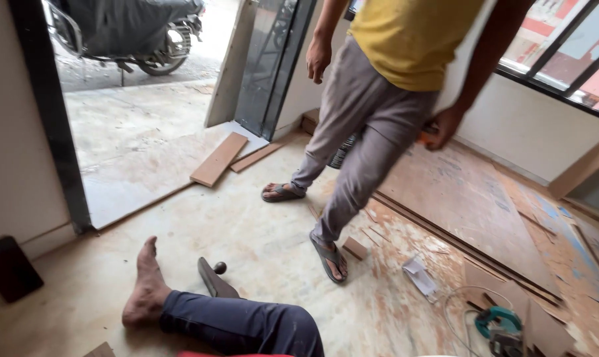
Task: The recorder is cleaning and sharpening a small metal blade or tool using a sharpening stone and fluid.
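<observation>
One bare foot (146,291) of mine and my dark blue trouser leg (240,324) show at six o'clock; neither of my hands is in view, so I cannot tell how they are held.

Just beside my shin, at about one o'clock from it, a dark flat tool with a round knob (213,276) lies on the dusty pale plywood floor (246,231). At four o'clock sits a teal-bodied power tool (499,325) with its white cord looped near it. A small wooden block (354,248) lies at centre, just beside the sandalled foot (329,254) of a co-worker in a yellow shirt and grey trousers (365,125), who holds something orange (426,137) at two o'clock. Farther off at eleven o'clock, a short brown wooden plank (219,159) rests near the open doorway, with a covered motorbike (124,30) outside.
</observation>
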